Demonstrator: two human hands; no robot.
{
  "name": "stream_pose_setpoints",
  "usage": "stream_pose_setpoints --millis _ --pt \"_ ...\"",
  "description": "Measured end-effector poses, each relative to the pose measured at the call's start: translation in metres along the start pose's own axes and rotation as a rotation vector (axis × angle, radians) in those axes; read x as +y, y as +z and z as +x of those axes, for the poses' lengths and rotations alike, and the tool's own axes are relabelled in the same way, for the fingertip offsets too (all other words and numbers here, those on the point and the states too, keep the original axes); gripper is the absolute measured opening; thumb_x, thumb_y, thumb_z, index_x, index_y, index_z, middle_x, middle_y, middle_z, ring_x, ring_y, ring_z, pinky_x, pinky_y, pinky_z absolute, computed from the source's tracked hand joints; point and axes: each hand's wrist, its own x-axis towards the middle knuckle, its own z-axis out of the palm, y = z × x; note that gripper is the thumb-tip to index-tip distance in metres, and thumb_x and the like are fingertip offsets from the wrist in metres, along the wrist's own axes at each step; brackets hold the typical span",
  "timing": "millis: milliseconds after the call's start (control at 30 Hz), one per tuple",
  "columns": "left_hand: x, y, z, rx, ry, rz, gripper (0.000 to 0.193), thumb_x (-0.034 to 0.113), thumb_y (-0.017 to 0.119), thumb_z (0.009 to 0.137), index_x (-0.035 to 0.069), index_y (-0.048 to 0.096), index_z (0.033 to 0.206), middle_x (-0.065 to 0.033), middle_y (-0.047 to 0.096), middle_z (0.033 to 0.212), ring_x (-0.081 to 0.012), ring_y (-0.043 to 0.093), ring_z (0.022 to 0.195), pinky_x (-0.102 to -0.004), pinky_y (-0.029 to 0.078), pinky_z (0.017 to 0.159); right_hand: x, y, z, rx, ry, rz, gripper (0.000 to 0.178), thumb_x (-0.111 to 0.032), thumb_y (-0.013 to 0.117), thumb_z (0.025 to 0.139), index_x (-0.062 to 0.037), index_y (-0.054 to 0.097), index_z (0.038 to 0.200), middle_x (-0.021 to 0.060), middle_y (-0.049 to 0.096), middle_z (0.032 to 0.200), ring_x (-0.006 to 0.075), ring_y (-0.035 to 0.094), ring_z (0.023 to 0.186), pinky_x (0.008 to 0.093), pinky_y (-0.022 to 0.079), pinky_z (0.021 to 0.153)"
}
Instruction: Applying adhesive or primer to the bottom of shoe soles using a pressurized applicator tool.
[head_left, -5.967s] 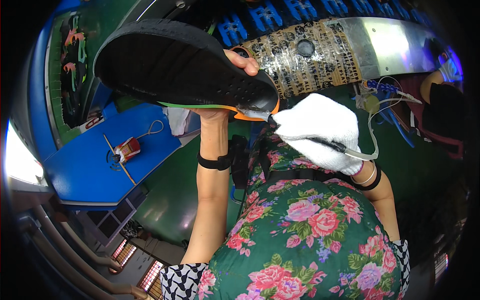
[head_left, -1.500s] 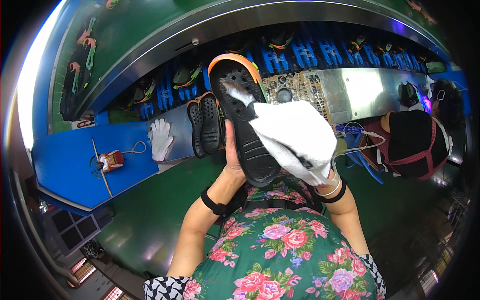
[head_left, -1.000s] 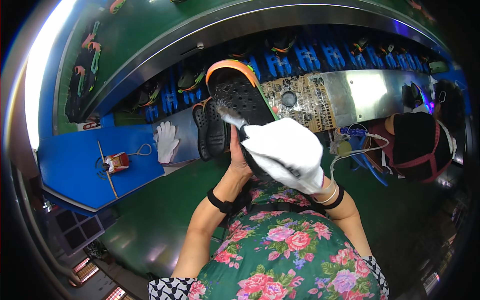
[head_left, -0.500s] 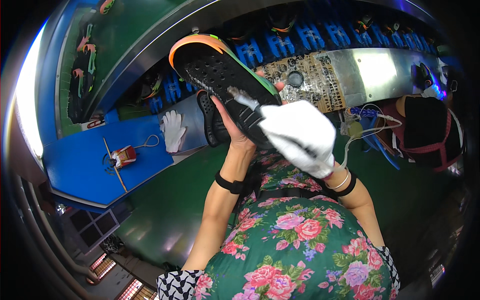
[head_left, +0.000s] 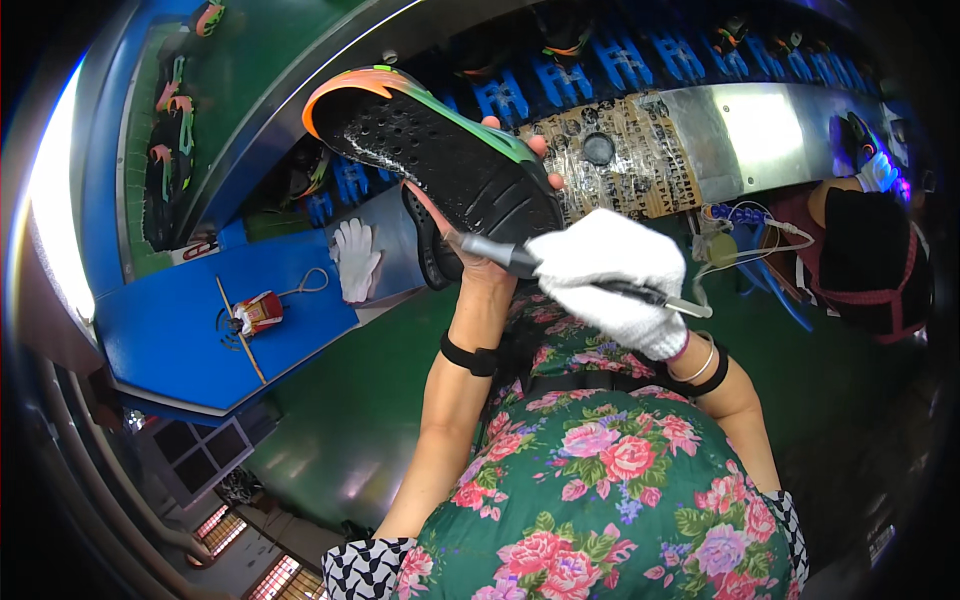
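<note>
A black shoe sole (head_left: 463, 157) with an orange-to-green rim is held up in front of me, its hollow inner side facing me. Wet, shiny streaks mark its perforated end and near edge. My bare left hand (head_left: 478, 258) grips the sole from beneath, with fingertips showing past its far edge. In a white knit glove, my right hand (head_left: 612, 280) is closed round the dark handle of a brush (head_left: 487, 250). The brush's pale head lies over the near edge of the sole, close to my left thumb. Another black sole (head_left: 428, 240) is partly hidden behind my left hand.
Blue racks (head_left: 565, 85) carrying soles run along the far side. A taped cardboard sheet (head_left: 640, 165) covers part of the metal bench. At left, a white glove (head_left: 356, 258) and a red container (head_left: 262, 313) rest near a blue table (head_left: 150, 335). Another person (head_left: 865, 250) works at right.
The brush has moved from the middle of the sole toward its near edge. My left hand has shifted the sole slightly left and turned it. The blurred right hand is now sharper.
</note>
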Motion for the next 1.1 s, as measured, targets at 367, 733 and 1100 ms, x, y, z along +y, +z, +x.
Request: stream_pose_setpoints --millis 367,733,1100 --pt "0.005 0.001 -0.003 0.01 0.019 0.03 0.102 0.087 0.051 0.084 0.009 0.044 0.15 -0.0292 0.059 0.13 -0.042 0.059 0.117 -0.0545 0.056 0.092 0.014 -0.006 -0.013 0.006 0.046 0.046 0.02 0.0 0.082 0.078 -0.0058 0.078 0.097 0.013 0.078 0.102 0.0262 0.075 0.089 0.0359 0.059 0.078" --pt "0.042 -0.026 -0.013 -0.001 -0.254 0.22 0.118 0.085 0.063 0.078 0.002 0.033 0.156 -0.0211 0.047 0.149 -0.0484 0.059 0.12 -0.0585 0.058 0.095 0.016 -0.006 -0.017 -0.21 -0.208 -0.181 0.028 -0.006 0.081 0.079 -0.0136 0.08 0.106 0.0057 0.078 0.105 0.0238 0.072 0.084 0.0339 0.058 0.073" --pt "0.059 -0.011 -0.016 0.037 -0.485 0.255 0.095 0.071 0.051 0.095 0.0 0.036 0.156 -0.0293 0.048 0.15 -0.05 0.064 0.117 -0.058 0.057 0.098 0.006 -0.009 -0.009 -0.351 -0.241 -0.21 0.028 -0.005 0.079 0.081 -0.0057 0.077 0.108 0.0113 0.077 0.108 0.027 0.073 0.088 0.0357 0.059 0.074"
